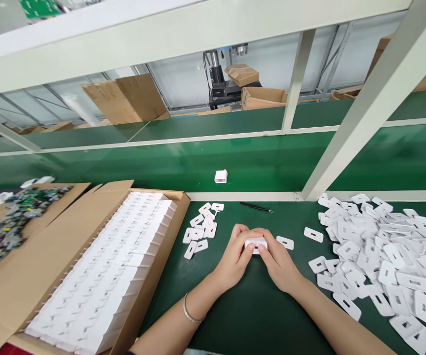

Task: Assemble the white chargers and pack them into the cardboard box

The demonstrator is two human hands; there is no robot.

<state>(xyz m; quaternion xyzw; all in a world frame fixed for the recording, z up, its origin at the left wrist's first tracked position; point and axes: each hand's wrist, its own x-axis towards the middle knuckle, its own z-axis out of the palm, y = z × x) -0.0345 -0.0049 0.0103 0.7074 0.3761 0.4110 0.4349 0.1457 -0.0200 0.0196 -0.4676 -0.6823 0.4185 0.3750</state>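
A small white plastic housing (pixel 256 241) with a dark slot in its near face is held between my two hands. My left hand (pixel 237 254) is closed around its left side, the thumb pressing on the front. From the right, my right hand (pixel 277 259) grips the same housing, also with its thumb on the near face. Just beyond my right hand lies a flat white plate (pixel 285 242) with a slot. Another slotted plate (pixel 313 234) is farther right. Left of my hands is a small group of white slotted plates (pixel 198 232).
A large heap of white plates (pixel 386 261) covers the right side. At left stands a cardboard box (pixel 161 266) with rows of white housings; circuit boards (pixel 16 217) lie beyond. Black tweezers (pixel 256 206) rest near the rail. One white housing (pixel 220 176) sits on the green belt (pixel 153 170).
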